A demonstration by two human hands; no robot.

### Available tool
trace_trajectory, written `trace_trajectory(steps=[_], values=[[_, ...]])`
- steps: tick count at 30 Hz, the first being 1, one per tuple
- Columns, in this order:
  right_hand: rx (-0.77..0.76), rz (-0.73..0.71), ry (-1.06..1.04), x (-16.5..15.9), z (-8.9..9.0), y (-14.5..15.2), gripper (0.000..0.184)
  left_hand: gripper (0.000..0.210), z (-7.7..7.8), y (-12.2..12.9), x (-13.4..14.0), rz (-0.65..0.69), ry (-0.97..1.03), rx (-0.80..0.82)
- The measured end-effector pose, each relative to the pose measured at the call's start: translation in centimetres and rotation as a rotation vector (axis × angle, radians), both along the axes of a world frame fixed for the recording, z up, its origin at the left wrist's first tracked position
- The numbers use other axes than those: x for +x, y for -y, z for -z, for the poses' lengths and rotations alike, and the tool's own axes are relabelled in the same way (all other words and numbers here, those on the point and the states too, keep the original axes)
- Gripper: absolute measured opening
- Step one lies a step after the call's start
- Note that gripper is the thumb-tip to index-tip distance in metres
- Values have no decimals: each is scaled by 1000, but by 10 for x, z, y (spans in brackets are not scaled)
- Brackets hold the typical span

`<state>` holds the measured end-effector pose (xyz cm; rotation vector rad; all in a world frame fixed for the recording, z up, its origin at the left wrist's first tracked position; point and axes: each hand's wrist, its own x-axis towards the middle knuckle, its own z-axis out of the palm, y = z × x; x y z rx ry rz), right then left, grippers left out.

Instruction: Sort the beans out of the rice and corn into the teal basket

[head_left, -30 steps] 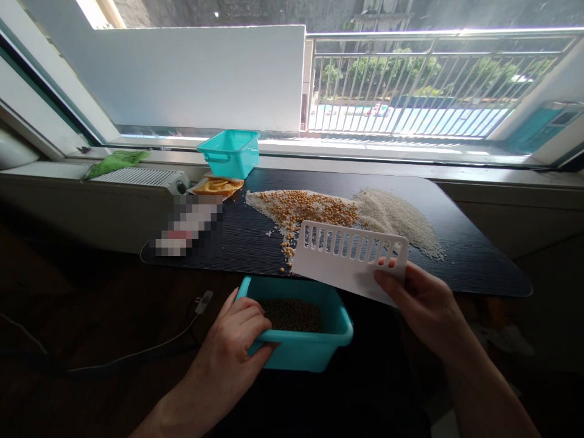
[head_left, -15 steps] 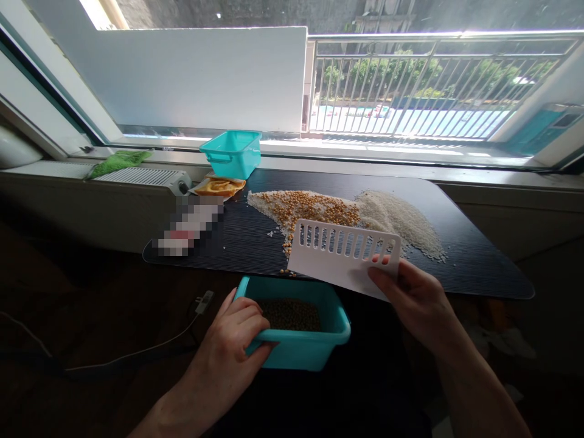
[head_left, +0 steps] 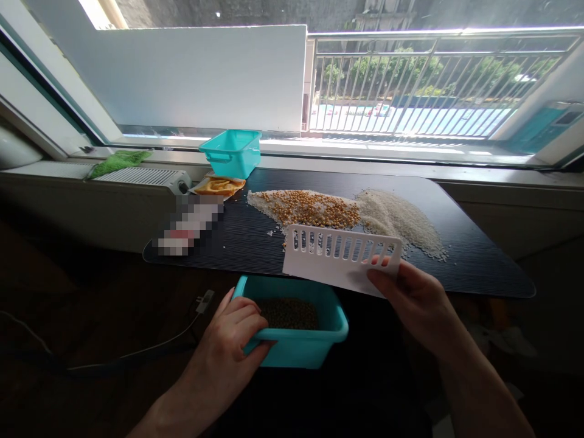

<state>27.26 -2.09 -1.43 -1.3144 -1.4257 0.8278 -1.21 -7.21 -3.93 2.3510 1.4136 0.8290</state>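
My left hand (head_left: 241, 328) grips the left rim of a turquoise plastic bin (head_left: 296, 353), just below the table's front edge. Small dark grains or beans (head_left: 292, 313) cover the bin's floor. Between the thumb and fingers of my right hand (head_left: 410, 292) is a white slotted plastic plate (head_left: 333, 271), tilted, with a row of oblong holes along its upper side. The plate is over the table's front edge, in front of a pile of yellow kernels (head_left: 314, 207) spread on white rice (head_left: 401, 219). It hides part of the pile's near side.
A second turquoise bin (head_left: 235, 155) stands at the table's back left. Beside it lies a packet with an orange-brown picture (head_left: 219, 185), near a blurred-out item (head_left: 189, 225). A green cloth (head_left: 121, 163) rests on the radiator (head_left: 141, 176). A cable with a plug (head_left: 204, 302) hangs at left.
The slotted plate in my right hand has shifted slightly left and down, toward the table edge. My left hand and the bin have barely moved.
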Motion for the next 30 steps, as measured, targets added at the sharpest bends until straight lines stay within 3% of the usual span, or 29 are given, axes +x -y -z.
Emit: trace_trajectory(steps=[5, 10, 18, 25, 30], values=[[33, 125, 3, 19, 11, 5, 39, 14, 2, 0, 1, 11, 12, 4], [39, 157, -12, 13, 11, 7, 34, 13, 5, 0, -1, 24, -9, -18], [-89, 43, -50, -13, 14, 24, 26, 16, 4, -1, -1, 40, -48, -18], [-38, 319, -100, -7, 14, 24, 27, 14, 6, 0, 0, 42, -47, -35], [-47, 171, -93, -14, 24, 19, 33, 15, 6, 0, 3, 44, -46, -17]])
